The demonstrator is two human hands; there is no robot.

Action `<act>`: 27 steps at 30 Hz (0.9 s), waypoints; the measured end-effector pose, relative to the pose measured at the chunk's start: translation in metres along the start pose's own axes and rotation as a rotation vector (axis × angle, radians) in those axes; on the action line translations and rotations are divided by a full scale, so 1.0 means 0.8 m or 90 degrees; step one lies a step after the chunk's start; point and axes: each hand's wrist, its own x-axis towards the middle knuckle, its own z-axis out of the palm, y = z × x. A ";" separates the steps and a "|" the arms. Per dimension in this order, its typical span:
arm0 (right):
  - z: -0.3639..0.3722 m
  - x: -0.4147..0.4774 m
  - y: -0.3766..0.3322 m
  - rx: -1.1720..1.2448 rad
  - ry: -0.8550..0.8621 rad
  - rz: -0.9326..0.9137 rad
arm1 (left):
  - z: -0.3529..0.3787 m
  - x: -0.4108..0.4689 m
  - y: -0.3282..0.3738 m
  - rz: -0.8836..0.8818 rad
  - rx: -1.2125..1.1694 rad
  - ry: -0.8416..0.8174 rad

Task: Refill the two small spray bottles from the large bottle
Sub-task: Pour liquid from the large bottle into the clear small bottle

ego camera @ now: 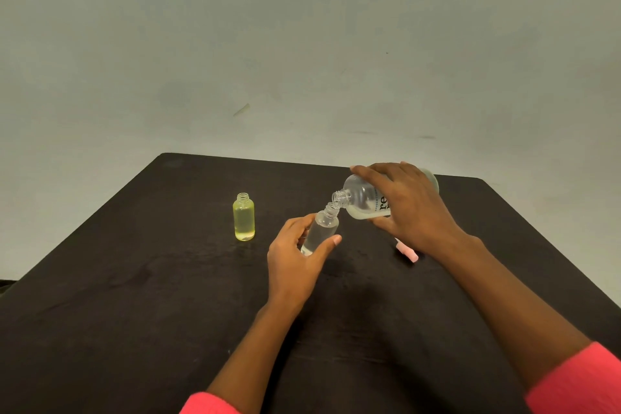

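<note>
My right hand [411,208] grips the large clear bottle [361,200], tipped on its side with its open neck pointing left and down. Its mouth touches the open neck of a small clear bottle [322,228], which my left hand [295,252] holds tilted toward it. That small bottle has clear liquid in it. A second small bottle [244,217], tinted yellow-green, uncapped and nearly full, stands upright on the table to the left, apart from both hands.
A pink spray cap [408,252] lies on the dark table [134,296] under my right wrist. The table's far edge runs just behind the large bottle, with a plain pale wall beyond.
</note>
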 end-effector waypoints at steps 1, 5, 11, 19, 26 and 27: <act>0.000 0.000 0.000 0.001 -0.001 0.002 | 0.000 0.000 0.000 -0.001 -0.001 0.001; -0.001 0.000 -0.001 0.002 -0.006 0.007 | 0.000 0.000 0.000 0.001 -0.001 0.001; -0.001 0.000 0.000 0.000 -0.013 0.005 | 0.000 0.000 -0.001 0.009 0.003 0.000; 0.000 0.002 -0.001 -0.003 0.014 -0.009 | 0.000 0.000 -0.003 0.008 0.008 0.000; 0.001 0.003 0.000 -0.006 0.009 -0.015 | 0.000 0.001 -0.003 0.006 0.002 0.001; 0.001 0.003 0.000 -0.006 0.008 -0.015 | 0.000 0.001 -0.003 0.006 0.000 0.002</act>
